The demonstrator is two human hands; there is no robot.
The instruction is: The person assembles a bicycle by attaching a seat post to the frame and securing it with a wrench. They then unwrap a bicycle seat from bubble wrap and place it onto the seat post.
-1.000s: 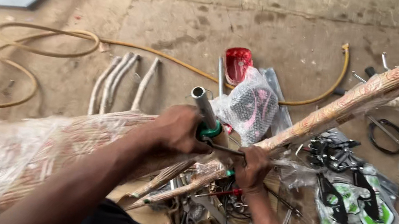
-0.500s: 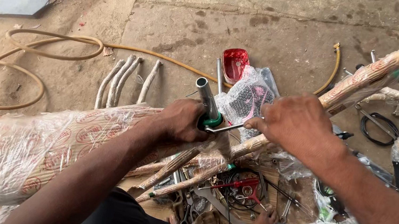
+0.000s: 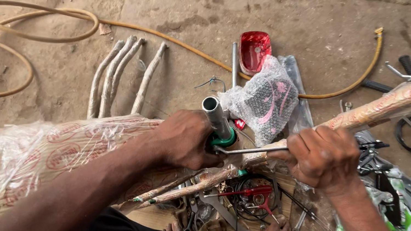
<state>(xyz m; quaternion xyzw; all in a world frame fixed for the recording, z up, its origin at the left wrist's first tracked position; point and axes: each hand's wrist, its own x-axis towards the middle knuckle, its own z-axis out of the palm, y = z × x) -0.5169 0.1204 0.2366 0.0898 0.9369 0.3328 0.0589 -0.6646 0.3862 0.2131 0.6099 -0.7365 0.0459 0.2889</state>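
My left hand (image 3: 185,139) grips a bicycle frame just below its bare metal tube (image 3: 216,114), which sticks up out of a green collar. My right hand (image 3: 324,156) is closed around the handle of a slim metal wrench (image 3: 247,149) whose far end sits at that collar. The frame's tubes are wrapped in printed paper; one wrapped tube (image 3: 403,97) runs up to the right, and a plastic-covered part (image 3: 15,156) lies across the lower left.
A yellow hose (image 3: 39,10) loops over the concrete floor. Several wrapped rods (image 3: 118,73) lie at centre left. A bubble-wrapped part (image 3: 263,100) and a red reflector (image 3: 254,48) sit behind the tube. Loose tools, cables and brake levers (image 3: 258,197) crowd the ground by my feet and at right.
My right hand swung from under the frame up and to the right with the wrench. The left hand stayed on the frame near the tube.
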